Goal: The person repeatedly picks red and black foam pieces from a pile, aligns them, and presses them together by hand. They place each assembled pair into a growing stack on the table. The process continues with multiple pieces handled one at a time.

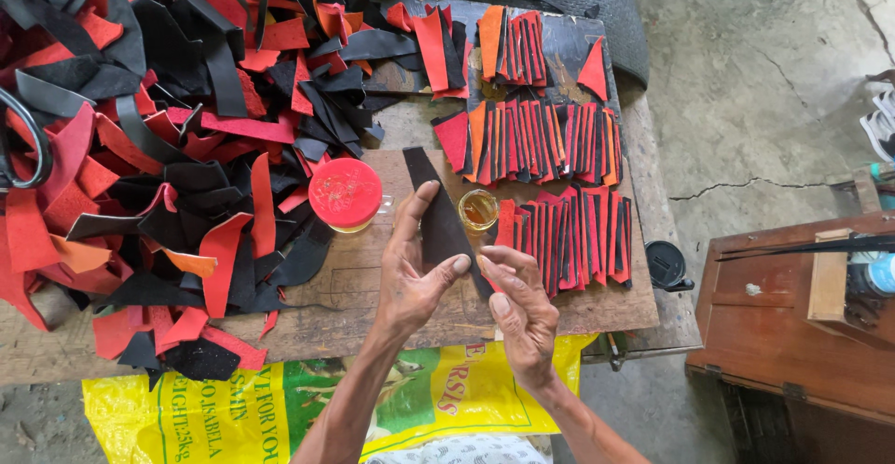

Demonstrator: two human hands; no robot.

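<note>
My left hand (pixel 415 273) holds a long black leather strip (pixel 436 212), fingers spread behind it and thumb pressed on its lower part. My right hand (pixel 520 305) pinches the strip's lower end from the right. Both hands hover over a wooden board (pixel 373 287). Just beyond the strip stand a small open glass jar of amber liquid (pixel 479 209) and a jar with a red lid (pixel 346 193).
A big heap of red, orange and black leather scraps (pixel 158 147) covers the left. Rows of cut red-and-black pieces (pixel 545 142) lie overlapped at right. A yellow sack (pixel 280 403) hangs below the board. A brown wooden box (pixel 792 333) stands on the concrete floor at right.
</note>
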